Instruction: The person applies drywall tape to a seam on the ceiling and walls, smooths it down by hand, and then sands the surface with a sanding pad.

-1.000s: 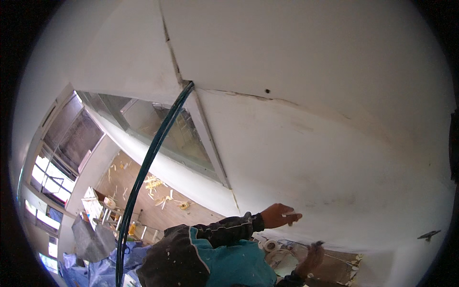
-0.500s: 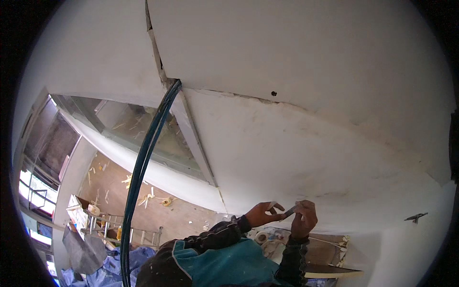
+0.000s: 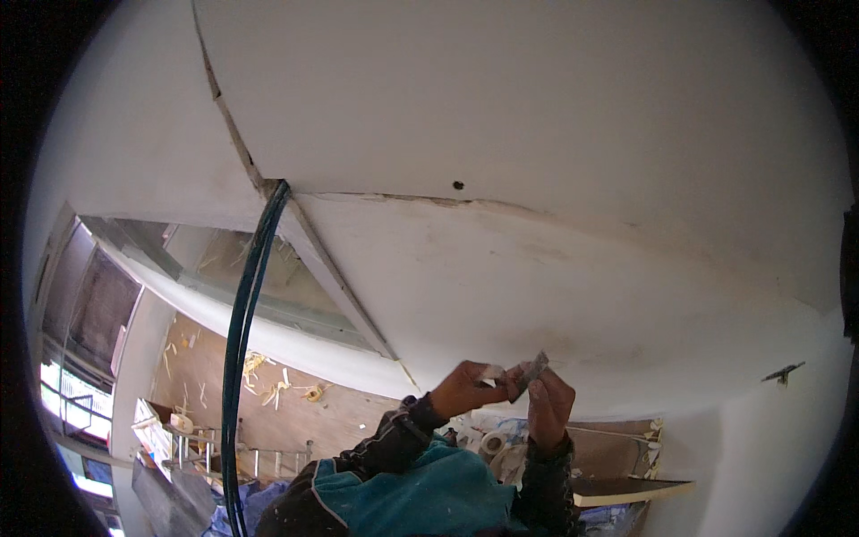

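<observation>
My left hand (image 3: 467, 391) and my right hand (image 3: 548, 407) meet in front of my chest at the lower middle. Between them is a small, flat grey piece (image 3: 535, 365) with a rough-looking surface; its exact kind cannot be made out. The right fingers and thumb pinch its lower part. From the other side, the left fingertips close against its edge. Something whitish, perhaps a wrapping or dust, shows on a left finger. Both forearms wear dark sleeves. Beyond the hands rises a white wall (image 3: 429, 277) with faint brownish smudges.
Dark blue-green cables (image 3: 240, 358) hang from a ceiling hole at left. Behind them is a glass panel (image 3: 295, 286). Below lie a metal ladder (image 3: 259, 463), yellowish scraps (image 3: 277, 389) and blue sheeting (image 3: 259, 501). A board (image 3: 631, 490) and a tape roll (image 3: 492, 443) are near me.
My hands have shifted slightly left and up, and closer together. The grey piece has turned more upright, with the left fingers now against it. The view has swung, moving the cables left.
</observation>
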A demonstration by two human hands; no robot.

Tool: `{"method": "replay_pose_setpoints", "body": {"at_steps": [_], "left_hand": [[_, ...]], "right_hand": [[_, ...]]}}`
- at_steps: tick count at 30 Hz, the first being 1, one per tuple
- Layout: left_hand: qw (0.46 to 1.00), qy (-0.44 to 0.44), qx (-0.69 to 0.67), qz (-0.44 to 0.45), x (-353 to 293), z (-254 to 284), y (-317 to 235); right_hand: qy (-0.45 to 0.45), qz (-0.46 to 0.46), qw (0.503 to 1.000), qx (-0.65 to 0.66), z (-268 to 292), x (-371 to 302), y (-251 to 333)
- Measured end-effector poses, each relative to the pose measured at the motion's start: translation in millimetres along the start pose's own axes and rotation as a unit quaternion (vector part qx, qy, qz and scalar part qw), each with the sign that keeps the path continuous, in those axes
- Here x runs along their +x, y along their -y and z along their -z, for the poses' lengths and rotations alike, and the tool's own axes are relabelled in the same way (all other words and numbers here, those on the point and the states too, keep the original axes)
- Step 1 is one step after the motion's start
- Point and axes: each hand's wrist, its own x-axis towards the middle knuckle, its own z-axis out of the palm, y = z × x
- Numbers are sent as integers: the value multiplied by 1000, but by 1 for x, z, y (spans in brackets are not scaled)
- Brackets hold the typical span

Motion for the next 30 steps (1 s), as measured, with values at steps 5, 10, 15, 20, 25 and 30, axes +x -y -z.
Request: {"method": "replay_pose_setpoints", "body": {"at_steps": [5, 10, 15, 20, 25, 30], "left_hand": [[988, -77, -118, -55, -5, 13, -47], [970, -195, 43, -136, -11, 9, -104], [918, -307, -23, -252, -27, 41, -107], [797, -464, 45, -384, -43, 90, -100], [746, -452, 245, -423, -53, 116, -90], [701, -343, 447, -438, -1, 96, -121]], "right_hand": [[13, 91, 992, -82, -35, 41, 60], [72, 153, 979, -111, -59, 72, 83], [-13, 184, 979, -85, -75, 88, 104], [-161, 263, 938, -161, -68, 90, 93], [-177, 289, 922, -187, -57, 92, 95], [-197, 256, 933, -158, -62, 84, 86]]}}
